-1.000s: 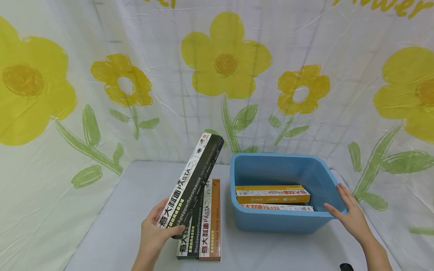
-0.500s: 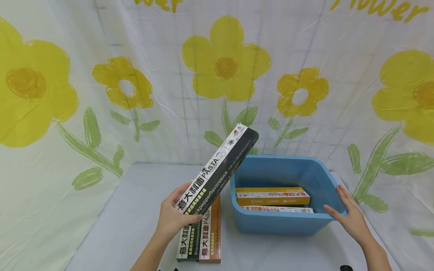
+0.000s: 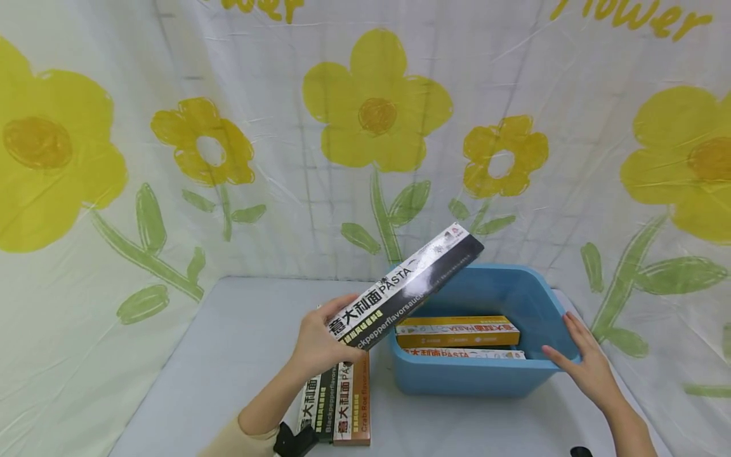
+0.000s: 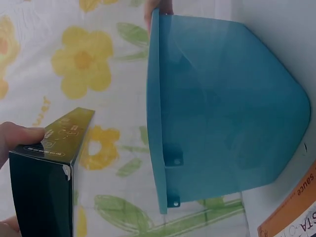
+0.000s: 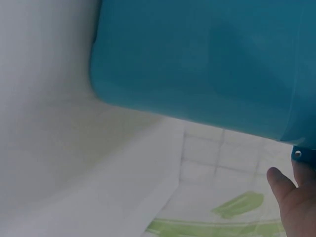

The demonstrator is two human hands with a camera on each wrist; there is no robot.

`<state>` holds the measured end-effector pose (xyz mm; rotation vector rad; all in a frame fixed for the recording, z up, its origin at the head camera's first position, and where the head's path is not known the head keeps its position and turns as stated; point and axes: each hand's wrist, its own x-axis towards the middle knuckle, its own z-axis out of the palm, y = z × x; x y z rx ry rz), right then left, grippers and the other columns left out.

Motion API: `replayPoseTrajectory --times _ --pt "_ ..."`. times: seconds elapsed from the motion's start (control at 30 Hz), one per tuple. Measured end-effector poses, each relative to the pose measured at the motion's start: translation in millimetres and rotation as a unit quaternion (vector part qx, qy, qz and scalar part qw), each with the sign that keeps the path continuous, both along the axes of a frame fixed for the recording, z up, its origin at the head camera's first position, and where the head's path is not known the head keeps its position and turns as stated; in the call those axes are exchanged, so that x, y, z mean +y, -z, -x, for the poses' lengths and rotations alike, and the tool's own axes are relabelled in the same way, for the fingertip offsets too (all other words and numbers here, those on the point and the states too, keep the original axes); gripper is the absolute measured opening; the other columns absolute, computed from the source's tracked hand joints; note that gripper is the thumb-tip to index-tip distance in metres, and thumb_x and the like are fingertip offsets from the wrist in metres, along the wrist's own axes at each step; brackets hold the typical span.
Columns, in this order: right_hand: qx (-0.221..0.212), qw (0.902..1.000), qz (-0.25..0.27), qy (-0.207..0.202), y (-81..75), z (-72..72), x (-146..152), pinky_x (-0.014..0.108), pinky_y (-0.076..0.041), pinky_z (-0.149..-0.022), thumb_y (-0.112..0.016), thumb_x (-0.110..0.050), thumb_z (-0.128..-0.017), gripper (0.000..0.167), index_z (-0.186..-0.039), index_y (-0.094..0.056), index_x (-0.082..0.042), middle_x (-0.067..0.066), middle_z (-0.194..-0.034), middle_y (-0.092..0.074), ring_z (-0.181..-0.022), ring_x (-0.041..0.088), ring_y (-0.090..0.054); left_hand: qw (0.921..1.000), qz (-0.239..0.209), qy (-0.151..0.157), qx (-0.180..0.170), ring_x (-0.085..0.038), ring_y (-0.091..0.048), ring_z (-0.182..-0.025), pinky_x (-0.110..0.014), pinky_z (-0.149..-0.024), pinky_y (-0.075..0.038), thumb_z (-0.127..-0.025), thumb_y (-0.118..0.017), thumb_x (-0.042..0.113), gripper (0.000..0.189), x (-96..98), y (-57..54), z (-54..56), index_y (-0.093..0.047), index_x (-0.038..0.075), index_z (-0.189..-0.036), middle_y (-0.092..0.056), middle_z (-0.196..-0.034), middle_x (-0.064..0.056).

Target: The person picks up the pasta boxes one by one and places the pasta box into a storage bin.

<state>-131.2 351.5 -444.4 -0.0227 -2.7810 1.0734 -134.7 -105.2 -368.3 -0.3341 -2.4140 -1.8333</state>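
Note:
My left hand (image 3: 320,339) grips the lower end of a long black-and-white pasta box (image 3: 405,285), thumb at its near edge. Tilted up to the right, the box overlaps the back left part of the blue bin (image 3: 457,376) in the head view. The left wrist view shows the box's dark end (image 4: 42,192) with a thumb on top. My right hand (image 3: 591,371) touches the bin's front right corner, with thumb and extended fingers spread along the rim. Inside the bin lie a yellow pasta box (image 3: 457,337) and another with a white face and red lettering (image 3: 462,354).
Left of the bin, a black pepper pasta box (image 3: 327,409) and an orange crab roe pasta box (image 3: 361,406) lie side by side on the white table (image 3: 245,343). A flower-printed curtain (image 3: 285,209) hangs behind the table.
My left hand has carried the black-and-white pasta box rightward from above the table boxes toward the bin, its angle becoming flatter. The right hand stays at the rim.

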Motion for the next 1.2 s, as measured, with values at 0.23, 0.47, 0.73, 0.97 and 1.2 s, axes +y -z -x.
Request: replayPoseTrajectory --times 0.23,0.47,0.73,0.97,1.2 --pt "0.005 1.0000 0.000 0.003 1.1 0.0 -0.7 0.082 -0.016 -0.091 -0.061 -0.036 -0.094 0.088 -0.154 -0.007 -0.001 0.027 -0.158 -0.002 -0.136 0.060 -0.005 0.9936 0.033 0.091 -0.058 -0.018 -0.057 -0.083 -0.030 -0.065 -0.053 -0.051 -0.083 -0.006 0.082 20.4 -4.3 9.2 -0.063 0.009 -0.129 -0.066 -0.106 -0.008" --pt "0.008 1.0000 0.001 0.002 1.1 1.4 -3.1 0.083 -0.017 -0.090 -0.060 -0.036 -0.094 0.087 -0.154 -0.008 0.000 0.028 -0.158 -0.002 -0.136 0.061 -0.007 0.9754 0.035 0.143 -0.164 -0.027 -0.059 -0.105 -0.037 -0.080 -0.054 -0.054 -0.083 -0.006 0.077 41.4 -5.5 30.6 -0.065 0.010 -0.127 -0.065 -0.118 -0.010" --pt "0.005 1.0000 0.000 0.003 0.8 0.5 -0.9 0.082 -0.018 -0.089 -0.060 -0.036 -0.094 0.087 -0.154 -0.008 0.000 0.028 -0.158 -0.002 -0.135 0.061 -0.008 0.9689 0.083 0.145 -0.182 -0.036 -0.037 -0.135 -0.052 -0.097 -0.045 -0.059 -0.086 -0.001 0.069 69.2 -8.3 55.1 -0.068 0.017 -0.124 -0.051 -0.141 -0.011" --pt "0.012 0.9999 0.004 0.000 1.5 -0.8 0.1 0.082 -0.017 -0.090 -0.060 -0.034 -0.094 0.086 -0.154 -0.009 0.000 0.029 -0.158 -0.003 -0.135 0.061 -0.007 0.9655 0.122 0.154 -0.171 -0.031 -0.044 -0.130 -0.040 -0.085 -0.052 -0.057 -0.086 0.000 0.069 88.8 -6.9 65.3 -0.069 0.018 -0.122 -0.055 -0.137 -0.007" --pt "0.016 0.9999 0.003 -0.005 1.1 0.1 0.1 0.082 -0.016 -0.092 -0.061 -0.034 -0.094 0.087 -0.153 -0.009 0.002 0.029 -0.157 -0.004 -0.136 0.060 -0.007 0.9602 0.162 0.151 -0.169 -0.021 -0.057 -0.092 -0.030 -0.062 -0.045 -0.056 -0.086 -0.002 0.069 102.4 -0.4 64.9 -0.070 0.016 -0.121 -0.058 -0.135 -0.008"
